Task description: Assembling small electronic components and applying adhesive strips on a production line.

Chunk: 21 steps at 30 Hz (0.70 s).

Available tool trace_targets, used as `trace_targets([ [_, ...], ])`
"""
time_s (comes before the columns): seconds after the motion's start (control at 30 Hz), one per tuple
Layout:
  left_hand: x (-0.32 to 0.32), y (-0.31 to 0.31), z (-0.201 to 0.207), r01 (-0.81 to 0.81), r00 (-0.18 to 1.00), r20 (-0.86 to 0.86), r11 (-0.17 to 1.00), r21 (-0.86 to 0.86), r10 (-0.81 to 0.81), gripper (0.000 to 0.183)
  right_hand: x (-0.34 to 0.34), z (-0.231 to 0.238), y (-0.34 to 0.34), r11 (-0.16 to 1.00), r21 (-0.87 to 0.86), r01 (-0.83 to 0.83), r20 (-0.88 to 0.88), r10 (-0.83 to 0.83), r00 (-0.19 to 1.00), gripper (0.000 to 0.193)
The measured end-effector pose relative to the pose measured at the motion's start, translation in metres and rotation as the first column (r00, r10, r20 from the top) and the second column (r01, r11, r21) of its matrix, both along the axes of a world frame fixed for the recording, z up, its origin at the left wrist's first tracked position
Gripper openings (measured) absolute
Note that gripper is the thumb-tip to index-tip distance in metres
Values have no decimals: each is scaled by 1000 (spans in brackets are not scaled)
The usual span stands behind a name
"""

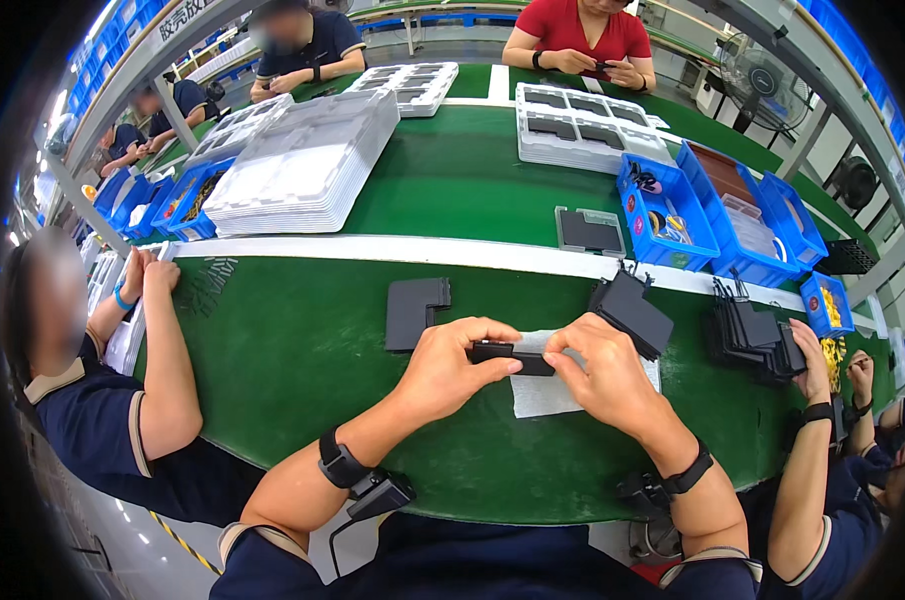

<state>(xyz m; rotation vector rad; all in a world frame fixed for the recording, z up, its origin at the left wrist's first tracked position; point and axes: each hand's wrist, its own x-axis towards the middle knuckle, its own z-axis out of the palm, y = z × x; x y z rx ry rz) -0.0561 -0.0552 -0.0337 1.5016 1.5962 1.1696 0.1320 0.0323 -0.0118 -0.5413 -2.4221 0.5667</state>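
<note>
A thin black plastic piece [534,364], seen nearly edge-on, is held level between my two hands. My left hand [447,366] pinches its left end between thumb and fingers. At its right end, the thumb and fingertips of my right hand [605,372] close on it. Beneath the hands lies a white cloth [535,402] on the green table. A flat black casing with a notched corner [413,312] rests just beyond my left hand. Past my right hand sits a pile of similar black casings [633,312], partly hidden by my fingers.
Farther right stands another stack of black casings [751,335], a co-worker's hand on it. Blue bins [673,235] with small parts line the far right. Piled clear trays [303,170] fill the far left. Small dark strips [211,285] lie near a left co-worker's arm.
</note>
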Motion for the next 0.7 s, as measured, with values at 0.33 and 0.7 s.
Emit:
trace_targets([
  [0.33, -66, 19, 31, -56, 926, 377, 997, 59, 30, 19, 31, 36, 15, 871, 320, 373, 21, -400, 916, 27],
  [0.7, -99, 32, -5, -314, 918, -250, 949, 9, 306, 23, 42, 26, 26, 901, 205, 382, 228, -423, 877, 33],
])
